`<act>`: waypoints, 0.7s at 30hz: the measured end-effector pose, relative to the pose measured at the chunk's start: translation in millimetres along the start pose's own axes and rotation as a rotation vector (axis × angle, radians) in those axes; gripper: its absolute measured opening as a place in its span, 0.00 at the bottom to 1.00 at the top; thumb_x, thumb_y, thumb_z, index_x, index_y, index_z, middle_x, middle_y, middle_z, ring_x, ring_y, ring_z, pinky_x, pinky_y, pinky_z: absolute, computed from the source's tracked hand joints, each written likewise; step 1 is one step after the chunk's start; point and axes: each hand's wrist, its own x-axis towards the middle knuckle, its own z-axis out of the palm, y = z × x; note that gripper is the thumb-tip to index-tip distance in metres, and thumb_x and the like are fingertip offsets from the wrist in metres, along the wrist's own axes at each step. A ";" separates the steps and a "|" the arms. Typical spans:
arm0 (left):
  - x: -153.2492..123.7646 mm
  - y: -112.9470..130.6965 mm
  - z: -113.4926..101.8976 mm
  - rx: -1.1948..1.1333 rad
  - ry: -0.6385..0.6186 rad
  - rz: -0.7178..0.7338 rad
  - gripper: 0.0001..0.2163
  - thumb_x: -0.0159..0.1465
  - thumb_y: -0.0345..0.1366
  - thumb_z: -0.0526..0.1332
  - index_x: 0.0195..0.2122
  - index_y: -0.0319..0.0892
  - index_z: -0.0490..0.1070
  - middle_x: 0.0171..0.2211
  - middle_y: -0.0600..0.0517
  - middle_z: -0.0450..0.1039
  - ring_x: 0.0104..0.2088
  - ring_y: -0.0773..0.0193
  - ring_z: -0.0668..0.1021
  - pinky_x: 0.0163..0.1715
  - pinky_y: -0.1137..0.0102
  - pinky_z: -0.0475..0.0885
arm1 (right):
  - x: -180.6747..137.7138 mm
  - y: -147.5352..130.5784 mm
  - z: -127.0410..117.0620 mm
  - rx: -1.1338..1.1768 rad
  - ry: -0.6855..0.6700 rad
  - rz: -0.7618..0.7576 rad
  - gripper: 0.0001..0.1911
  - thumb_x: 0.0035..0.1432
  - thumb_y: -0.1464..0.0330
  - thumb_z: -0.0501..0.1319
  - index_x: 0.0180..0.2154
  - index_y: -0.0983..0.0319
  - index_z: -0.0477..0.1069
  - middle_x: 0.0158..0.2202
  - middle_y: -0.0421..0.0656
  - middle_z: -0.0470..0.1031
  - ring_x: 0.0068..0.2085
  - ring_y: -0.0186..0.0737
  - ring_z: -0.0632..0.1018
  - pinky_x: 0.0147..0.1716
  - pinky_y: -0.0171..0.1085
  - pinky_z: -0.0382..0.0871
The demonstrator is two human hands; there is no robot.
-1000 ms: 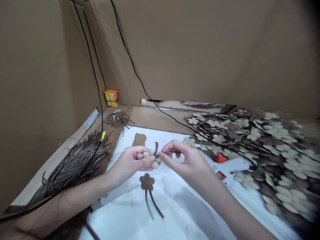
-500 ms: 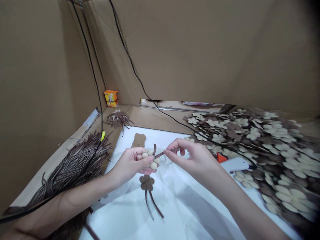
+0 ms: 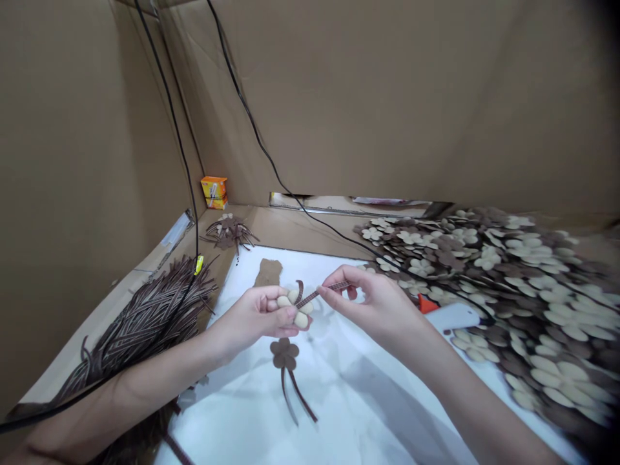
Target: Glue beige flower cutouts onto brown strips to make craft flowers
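Observation:
My left hand (image 3: 268,314) pinches a cream flower cutout (image 3: 301,319) between thumb and fingers, above the white board. A brown stitched ribbon strip (image 3: 307,298) crosses the flower's middle, and a short end of it curls up behind. The strip's longer end is pinched by the thumb and index finger of my right hand (image 3: 358,294), just to the right. Below my hands, a brown flower with two ribbon tails (image 3: 285,354) lies on the white board (image 3: 349,394).
A big heap of cream and brown flowers (image 3: 484,258) covers the right side. A white-handled tool with an orange part (image 3: 453,318) rests before it. Bundled brown strips (image 3: 145,316) lie left. A black cable (image 3: 261,145) hangs across. An orange box (image 3: 214,192) stands in the cardboard corner.
The cream flower has tilted slightly in my left hand and sits a little further right. Both hands keep their hold; the strip now lies across the flower's face.

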 end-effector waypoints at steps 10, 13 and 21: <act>3.4 -2.9 0.0 0.014 0.073 -0.046 0.13 0.53 0.40 0.65 0.36 0.37 0.72 0.35 0.45 0.77 0.37 0.62 0.78 0.39 0.68 0.72 | 0.4 -0.1 -1.0 -0.010 -0.016 0.013 0.08 0.49 0.61 0.57 0.25 0.58 0.71 0.23 0.37 0.73 0.25 0.37 0.68 0.24 0.33 0.60; 3.1 -3.8 -0.7 -0.005 0.086 -0.034 0.13 0.53 0.40 0.65 0.35 0.36 0.72 0.35 0.44 0.77 0.37 0.61 0.78 0.39 0.68 0.72 | 0.0 -1.0 -2.2 -0.007 -0.020 0.014 0.08 0.49 0.62 0.57 0.25 0.58 0.71 0.23 0.37 0.73 0.26 0.36 0.68 0.24 0.33 0.60; 2.5 -6.7 -0.3 -0.030 0.124 0.006 0.14 0.52 0.40 0.66 0.34 0.35 0.72 0.34 0.44 0.78 0.36 0.60 0.79 0.40 0.66 0.73 | -0.5 -0.6 -4.4 0.012 -0.045 0.009 0.10 0.49 0.62 0.56 0.24 0.58 0.72 0.22 0.38 0.72 0.24 0.36 0.68 0.22 0.33 0.59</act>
